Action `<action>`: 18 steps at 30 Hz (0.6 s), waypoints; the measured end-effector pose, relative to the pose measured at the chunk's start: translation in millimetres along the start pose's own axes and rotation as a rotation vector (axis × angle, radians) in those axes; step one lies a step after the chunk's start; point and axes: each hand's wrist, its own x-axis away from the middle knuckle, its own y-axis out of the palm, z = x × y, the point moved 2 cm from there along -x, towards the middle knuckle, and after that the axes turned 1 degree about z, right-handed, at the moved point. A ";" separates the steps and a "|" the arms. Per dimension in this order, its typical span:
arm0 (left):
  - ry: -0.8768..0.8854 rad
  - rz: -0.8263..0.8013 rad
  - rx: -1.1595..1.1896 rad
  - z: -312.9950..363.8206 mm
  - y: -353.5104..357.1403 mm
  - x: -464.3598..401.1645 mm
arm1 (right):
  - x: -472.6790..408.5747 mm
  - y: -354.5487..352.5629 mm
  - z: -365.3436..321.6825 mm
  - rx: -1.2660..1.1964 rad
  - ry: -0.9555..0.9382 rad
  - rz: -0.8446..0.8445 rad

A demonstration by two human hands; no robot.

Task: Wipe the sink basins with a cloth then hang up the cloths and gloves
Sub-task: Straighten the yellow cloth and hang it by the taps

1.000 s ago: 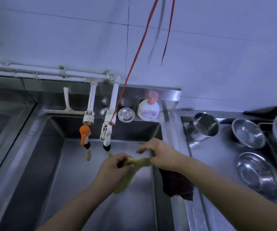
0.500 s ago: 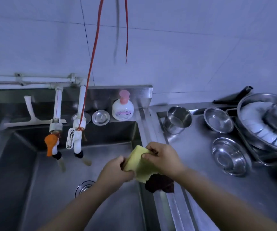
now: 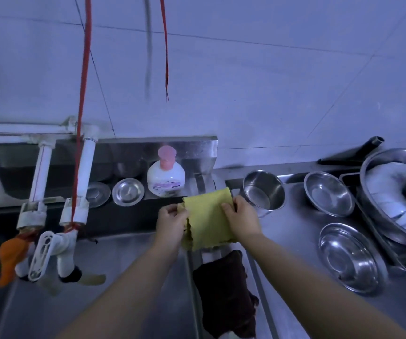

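A person stands at a steel sink, seen from a head-worn camera looking down at two bare hands; between them is a yellow cloth, spread fairly flat and held just above the right rim of the sink basin, near its back right corner, where the basin meets the draining counter. The left hand pinches the cloth's left edge, which is bunched and wavy, thumb and fingers clamped on the fabric; the right hand rests on the cloth's right edge with fingers curled over it, gripping. The cloth lies directly between the two sets of fingers, its long axis running away from the person, from the rim toward the back wall; both hands are equally near, each already on it.

A dark brown cloth is draped over the same rim, just nearer the person, its top edge under the yellow cloth's lower edge. A red cord hangs from above down to the white taps at the basin's back left, well apart from the cloth; hanging the cloth there would likely mean carrying it left and up. A soap bottle with a pink cap stands on the back ledge just behind the cloth; steel bowls sit on the counter to the right.
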 end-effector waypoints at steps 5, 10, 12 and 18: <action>-0.086 -0.103 -0.229 -43.7 6.2 -22.6 | -10.8 15.3 27.8 0.084 0.070 -0.040; 0.019 -0.100 -0.292 -55.9 6.2 -34.3 | -11.2 16.7 31.6 0.051 0.005 -0.004; 0.071 -0.085 -0.353 -54.4 6.5 -36.7 | -11.6 15.5 31.5 0.030 -0.014 0.027; 0.066 -0.053 -0.519 -57.0 5.2 -38.3 | -7.3 13.0 36.3 0.166 -0.033 -0.019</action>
